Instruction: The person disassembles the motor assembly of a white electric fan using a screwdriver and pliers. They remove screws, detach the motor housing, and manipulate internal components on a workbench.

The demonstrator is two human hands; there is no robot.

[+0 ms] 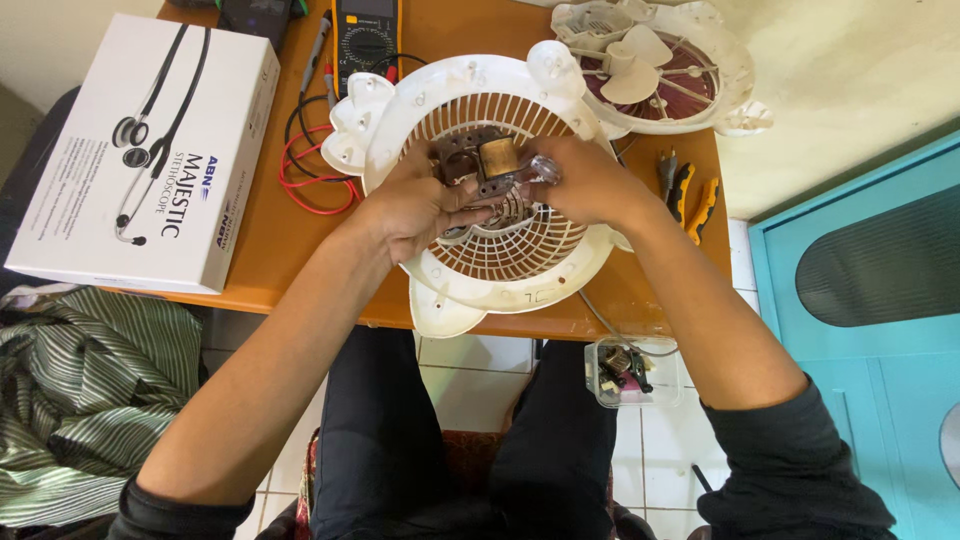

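Observation:
A small fan motor with a copper coil and a dark metal frame is held over a round white fan grille lying on the orange table. My left hand grips the motor from the left. From the right, my right hand holds its other side, fingers on a clear plastic part. Both hands rest over the grille's centre.
A second white fan housing with blades lies at the back right. A white box sits at left, a multimeter with red and black leads behind. Pliers lie at right. A clear parts container stands on the floor.

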